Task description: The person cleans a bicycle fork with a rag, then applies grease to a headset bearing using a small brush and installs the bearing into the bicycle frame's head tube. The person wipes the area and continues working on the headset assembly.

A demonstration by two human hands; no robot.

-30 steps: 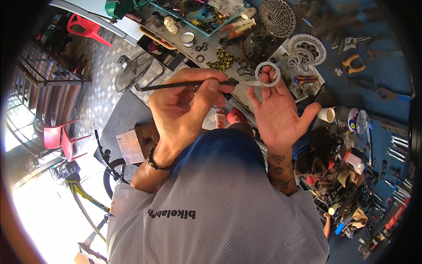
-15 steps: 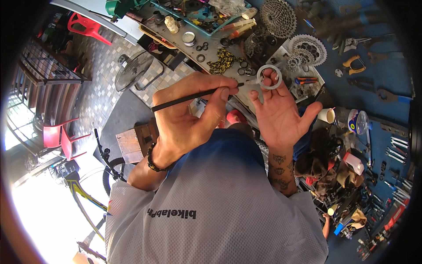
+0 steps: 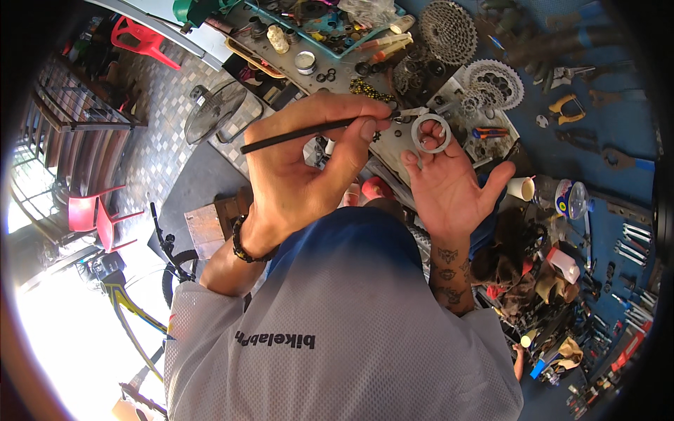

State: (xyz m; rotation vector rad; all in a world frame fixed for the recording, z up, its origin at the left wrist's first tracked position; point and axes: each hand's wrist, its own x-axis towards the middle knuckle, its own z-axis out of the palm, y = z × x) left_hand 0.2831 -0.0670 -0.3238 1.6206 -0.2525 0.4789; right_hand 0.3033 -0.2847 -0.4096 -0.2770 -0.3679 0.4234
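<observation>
Left hand point(image 3: 305, 168): thumb and fingers clamped on thin black brush point(image 3: 298, 135), tip close by the ring, contact unclear. Right hand point(image 3: 449, 186): palm up, thumb spread apart, pale ring point(image 3: 414, 133) around its fingertips. Cassette point(image 3: 448, 31) far right on bench point(image 3: 281, 68).

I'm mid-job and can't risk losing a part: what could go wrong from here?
The open right hand does not pinch the pale ring with its thumb, so it might slip off. The brush in the left hand, its tip close to the ring, could nudge it loose. If dropped, it might get lost on the cluttered bench.
</observation>
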